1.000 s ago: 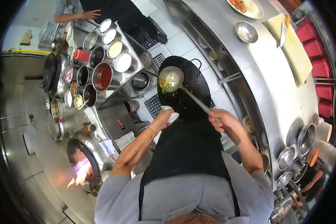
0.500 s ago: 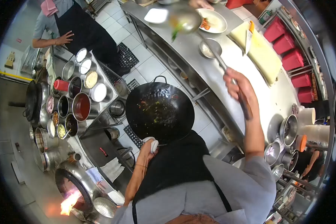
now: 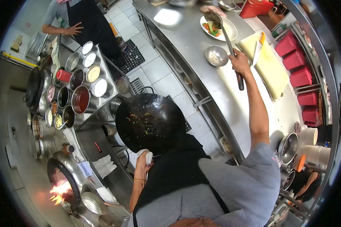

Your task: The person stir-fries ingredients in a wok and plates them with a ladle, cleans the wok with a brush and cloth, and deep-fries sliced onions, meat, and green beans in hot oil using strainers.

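My right hand (image 3: 239, 62) is closed round the long handle of a ladle (image 3: 227, 34), whose bowl is tipped over an oval white plate (image 3: 232, 32) on the steel counter. Orange and green food (image 3: 212, 29) lies on that plate, under the ladle's bowl. Low in front of my apron, my left hand (image 3: 143, 163) grips a white cloth (image 3: 148, 156) at the near rim of a black wok (image 3: 151, 123). Small bits of food cling to the wok's inside. Beside the plate stands a small metal bowl (image 3: 216, 56) with some pale food in it.
A knife (image 3: 257, 53) lies on the cutting board (image 3: 271, 72). Flames (image 3: 60, 189) rise from a burner at lower left, near a perforated skimmer (image 3: 94, 202). Metal pots of sauces (image 3: 80, 99) fill a cart. A co-worker's hand (image 3: 73, 29) is at upper left, another person's hand (image 3: 213, 10) behind the plate.
My right hand has carried the ladle from the wok up and right to the plate, where more food now lies. The wok and my left hand appear lower and further left.
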